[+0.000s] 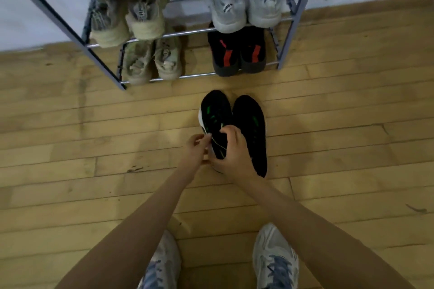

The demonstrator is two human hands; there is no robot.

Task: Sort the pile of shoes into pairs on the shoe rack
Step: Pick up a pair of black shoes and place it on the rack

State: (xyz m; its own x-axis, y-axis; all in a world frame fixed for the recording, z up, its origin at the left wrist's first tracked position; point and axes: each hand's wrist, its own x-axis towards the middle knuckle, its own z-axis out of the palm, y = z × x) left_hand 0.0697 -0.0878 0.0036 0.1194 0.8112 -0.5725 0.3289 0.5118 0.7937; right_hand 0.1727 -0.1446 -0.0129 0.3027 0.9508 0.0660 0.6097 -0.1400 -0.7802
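Resting on the wooden plank floor [94,171], two black shoes with green markings lie side by side, toes toward the shoe rack [70,28], touching along their inner edges. The left black shoe [215,115] shows a white sole edge on its outer side; the right black shoe [252,129] lies flat and dark, with a smooth knit-like upper.

The left hand [196,150] pinches a thin pale lace [217,143] between fingertips drawn narrowly together, at the left shoe's outer edge. The right hand [231,152] is curled over the left shoe's heel end, fingers bent and closed on the upper.

Open floor separates the shoe toes from the rack's bottom front rail. Wide bare floor extends to the left and right of the shoes.

The rack is a grey metal frame with thin bright rails. Bottom tier: a beige pair [152,61] at left, a black pair with red stripes [237,54] at right. Tier above: a tan pair [128,16] at left, a white-grey pair [246,7] at right, heels overhanging the front rail. Room stays open between the pairs on each tier.

Near the lower frame edge, the person's own pale sneakers [274,258] stand on the floor.
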